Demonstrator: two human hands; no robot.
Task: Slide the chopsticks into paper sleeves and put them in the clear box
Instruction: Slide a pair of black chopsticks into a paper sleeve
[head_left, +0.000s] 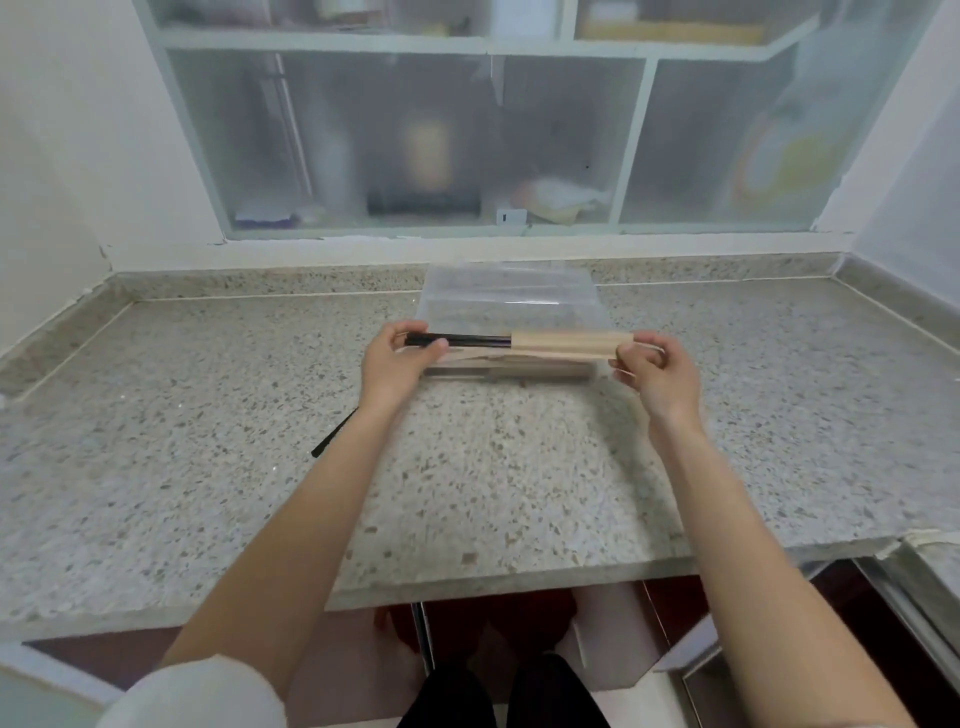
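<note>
Above the counter (493, 467), just near of the clear box (511, 299), the left hand (397, 358) pinches the black chopsticks (457, 341) by their bare end, while the right hand (649, 364) pinches the paper sleeve's (569, 343) closed end. The sticks look stiff and light; the sleeve looks flimsy (it probably creases easily), so hold it lightly near its mouth.

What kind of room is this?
Probably a kitchen. There is a speckled stone counter, a frosted-glass cabinet with blurry things inside behind it, and the hands are sliding black chopsticks into a paper sleeve.
</note>
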